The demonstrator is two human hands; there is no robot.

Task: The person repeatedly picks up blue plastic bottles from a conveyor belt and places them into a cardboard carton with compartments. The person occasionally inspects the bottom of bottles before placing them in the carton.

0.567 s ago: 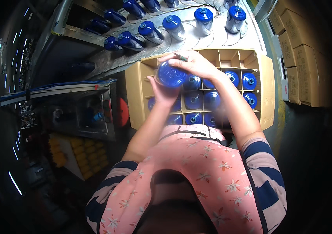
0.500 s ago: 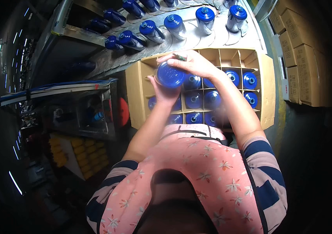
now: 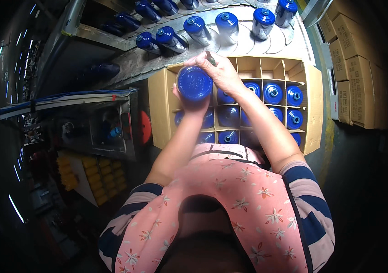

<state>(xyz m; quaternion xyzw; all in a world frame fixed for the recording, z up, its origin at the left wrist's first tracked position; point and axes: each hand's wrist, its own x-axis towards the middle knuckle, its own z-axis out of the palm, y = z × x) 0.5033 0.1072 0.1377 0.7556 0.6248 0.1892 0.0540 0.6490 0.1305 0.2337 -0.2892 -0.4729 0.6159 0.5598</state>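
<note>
A blue glass bottle (image 3: 195,83) is held over the far left of a divided cardboard box (image 3: 313,109), its round textured base facing up at me. My left hand (image 3: 197,105) grips it from below and the left side, partly hidden behind it. My right hand (image 3: 223,76) is closed at its far right edge, the fingers reaching along the far side. A small dark, slim object (image 3: 210,58) sticks up between the right thumb and fingers; its kind is unclear. Several blue bottles (image 3: 273,93) stand in the box's compartments, narrow necks up.
Beyond the box, several blue bottles (image 3: 227,22) stand on a metal conveyor (image 3: 244,48). Stacked cartons (image 3: 362,91) are at the right. At the left are a metal machine frame (image 3: 130,123), a red disc (image 3: 145,127) and rows of yellow items (image 3: 107,175).
The held bottle has shifted slightly left, its base turned more squarely upward. My right hand moved a little left and farther away. Bottles on the conveyor have travelled right.
</note>
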